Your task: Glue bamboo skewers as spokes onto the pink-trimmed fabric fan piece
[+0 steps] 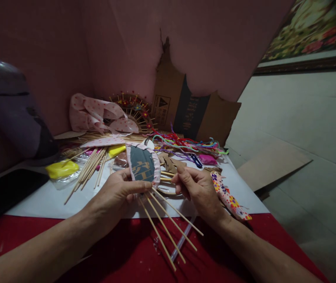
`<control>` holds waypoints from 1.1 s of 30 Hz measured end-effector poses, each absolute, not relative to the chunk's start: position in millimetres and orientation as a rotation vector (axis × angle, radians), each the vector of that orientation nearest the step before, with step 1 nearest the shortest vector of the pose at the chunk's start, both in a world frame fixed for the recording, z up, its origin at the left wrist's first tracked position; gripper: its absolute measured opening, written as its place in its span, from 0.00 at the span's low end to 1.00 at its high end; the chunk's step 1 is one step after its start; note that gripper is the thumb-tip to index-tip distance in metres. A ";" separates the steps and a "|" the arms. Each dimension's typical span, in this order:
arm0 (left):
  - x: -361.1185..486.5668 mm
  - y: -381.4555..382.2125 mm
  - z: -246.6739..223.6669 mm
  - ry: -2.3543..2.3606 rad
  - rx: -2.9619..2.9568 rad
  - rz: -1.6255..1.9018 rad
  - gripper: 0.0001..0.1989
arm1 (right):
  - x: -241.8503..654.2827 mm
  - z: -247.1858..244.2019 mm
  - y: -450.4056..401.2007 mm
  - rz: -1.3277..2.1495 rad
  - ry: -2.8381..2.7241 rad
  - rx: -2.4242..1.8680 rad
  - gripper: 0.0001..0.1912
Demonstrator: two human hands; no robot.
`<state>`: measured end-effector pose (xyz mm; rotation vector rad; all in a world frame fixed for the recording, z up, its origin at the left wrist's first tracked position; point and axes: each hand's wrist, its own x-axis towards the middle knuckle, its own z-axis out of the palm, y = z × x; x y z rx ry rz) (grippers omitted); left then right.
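My left hand (126, 188) grips a curved cardboard piece (143, 167) by its lower edge, thumb on top. Pink fabric wraps its rim, and its dark face carries yellow printing. Several thin wooden sticks (166, 220) fan out from below the piece toward me. Just right of it, my right hand (199, 190) has its fingers pinched together; what they hold, if anything, is too small to make out. Behind the fingers lie torn brown cardboard scraps (169, 162) and part of a round hoop.
Loose wooden sticks (90, 169) and yellow clay (63, 169) lie left on the white sheet (47, 204). Colourful pipe cleaners (185, 143), pink clay (207, 159) and flowered fabric (229, 198) are right. Torn cardboard (197, 114) stands behind. A glue stick (182, 239) rests on the red cloth (112, 251).
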<state>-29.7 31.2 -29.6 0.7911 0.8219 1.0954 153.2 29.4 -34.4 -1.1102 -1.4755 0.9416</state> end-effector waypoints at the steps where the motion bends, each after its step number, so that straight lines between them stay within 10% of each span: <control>1: -29.6 31.1 -29.6 0.819 0.790 1.091 0.09 | 153.1 -34.1 29.4 0.940 -1.477 -1.112 0.21; 33: -30.2 28.5 -27.9 0.812 0.820 1.087 0.09 | 153.4 -33.2 28.1 0.931 -1.490 -1.119 0.20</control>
